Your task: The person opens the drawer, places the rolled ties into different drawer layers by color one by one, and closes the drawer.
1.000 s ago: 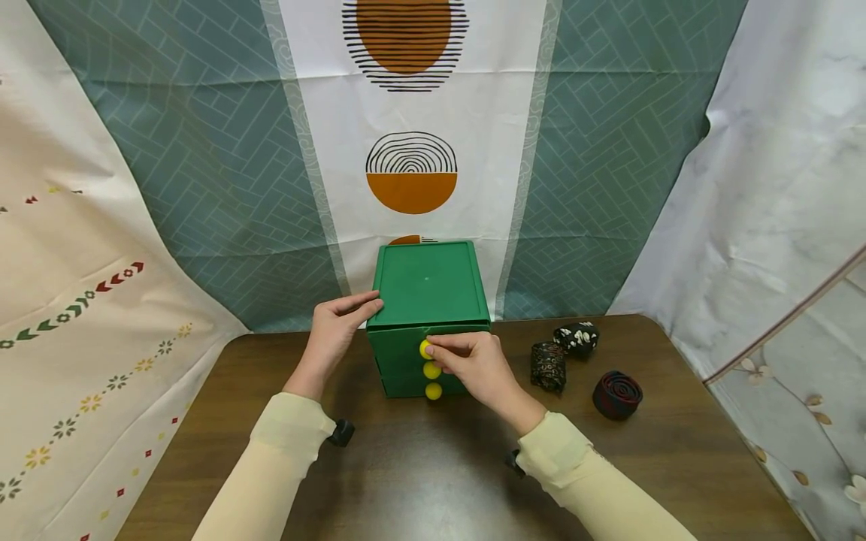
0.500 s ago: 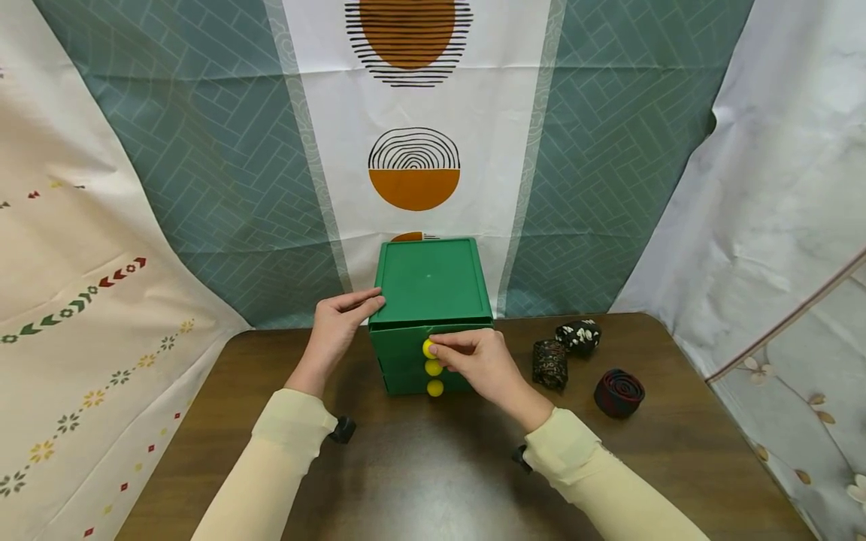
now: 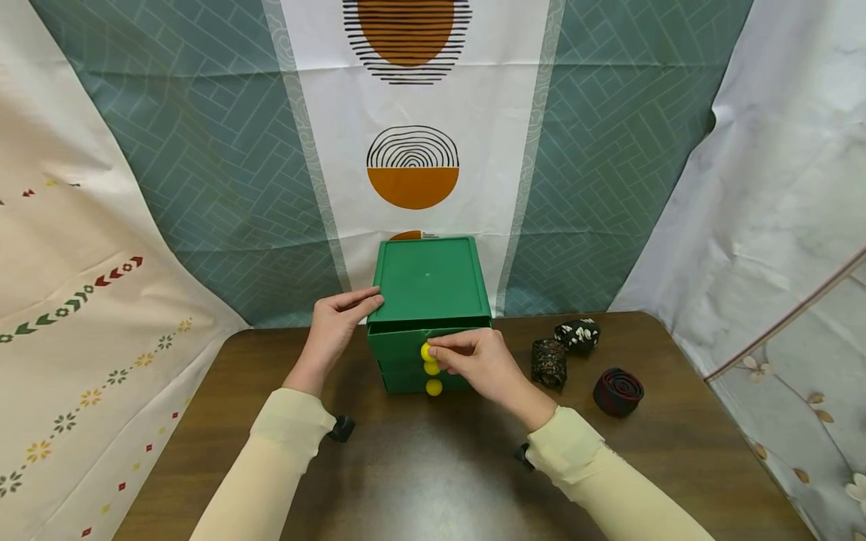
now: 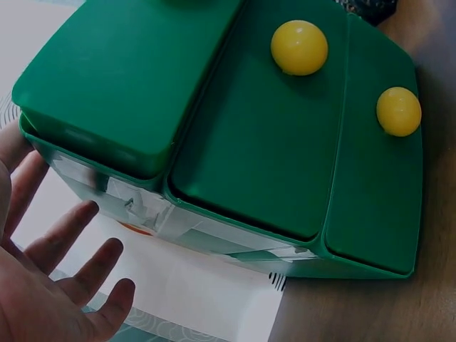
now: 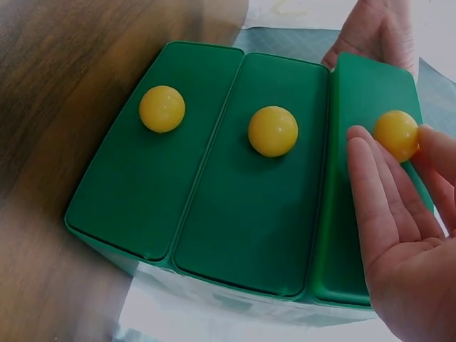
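A small green drawer box (image 3: 433,282) stands on the table with three stacked drawers, each with a round yellow knob. My right hand (image 3: 476,364) pinches the top drawer's knob (image 5: 396,135) between thumb and fingertips. That top drawer (image 4: 128,78) sticks out a little past the others. The middle knob (image 4: 299,48) and bottom knob (image 3: 434,388) are untouched, their drawers flush. My left hand (image 3: 338,323) touches the box's upper left edge with thumb and forefinger. Its other fingers (image 4: 92,271) spread loosely beside the box's side wall, as the left wrist view shows.
Right of the box lie a rolled dark patterned tie (image 3: 549,364), a black roll with white flowers (image 3: 578,336) and a rolled navy and red tie (image 3: 618,392). The brown wooden table (image 3: 419,481) extends in front. A patterned curtain (image 3: 433,105) hangs close behind.
The top drawer has come slightly toward me with my right hand on its knob, and the gap under the box's top is wider. My left hand keeps its place on the edge.
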A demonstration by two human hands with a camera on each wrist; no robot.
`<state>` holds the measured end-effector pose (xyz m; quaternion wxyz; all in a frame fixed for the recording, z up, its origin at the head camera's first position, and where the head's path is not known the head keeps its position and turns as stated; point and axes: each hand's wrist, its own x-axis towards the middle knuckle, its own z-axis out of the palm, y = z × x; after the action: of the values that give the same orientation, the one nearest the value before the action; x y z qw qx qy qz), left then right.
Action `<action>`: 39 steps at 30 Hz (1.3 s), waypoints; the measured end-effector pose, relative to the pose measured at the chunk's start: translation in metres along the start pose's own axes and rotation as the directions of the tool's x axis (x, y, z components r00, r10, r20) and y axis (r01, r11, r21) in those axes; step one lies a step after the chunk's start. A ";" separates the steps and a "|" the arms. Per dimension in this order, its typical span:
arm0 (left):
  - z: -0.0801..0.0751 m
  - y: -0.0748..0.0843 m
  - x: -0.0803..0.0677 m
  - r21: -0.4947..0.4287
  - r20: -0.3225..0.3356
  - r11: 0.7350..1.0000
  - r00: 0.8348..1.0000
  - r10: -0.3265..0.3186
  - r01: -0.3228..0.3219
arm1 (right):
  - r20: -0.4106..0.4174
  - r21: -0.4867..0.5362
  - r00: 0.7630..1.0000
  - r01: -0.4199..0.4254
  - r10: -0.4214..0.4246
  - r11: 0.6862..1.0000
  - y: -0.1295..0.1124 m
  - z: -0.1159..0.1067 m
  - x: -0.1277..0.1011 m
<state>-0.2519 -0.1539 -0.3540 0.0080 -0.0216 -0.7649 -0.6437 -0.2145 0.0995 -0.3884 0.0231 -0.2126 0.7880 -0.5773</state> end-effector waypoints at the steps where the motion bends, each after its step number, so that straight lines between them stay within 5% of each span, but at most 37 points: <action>1: 0.000 0.000 0.000 0.001 0.001 1.000 1.000 -0.002 0.002 | 0.005 -0.001 1.000 -0.003 0.003 1.000 0.000 0.000 0.000; 17: 0.000 0.000 0.000 0.004 0.005 1.000 1.000 0.002 -0.002 | 0.037 -0.050 0.999 -0.021 0.023 0.999 -0.004 -0.002 -0.008; 39: 0.001 0.000 0.001 -0.005 -0.010 1.000 1.000 0.001 -0.001 | 0.208 -0.209 0.976 -0.024 0.068 0.978 -0.033 -0.007 -0.023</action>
<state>-0.2532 -0.1528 -0.3546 0.0120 -0.0187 -0.7634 -0.6455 -0.1854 0.1058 -0.3608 0.0990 -0.2563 0.8410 -0.4661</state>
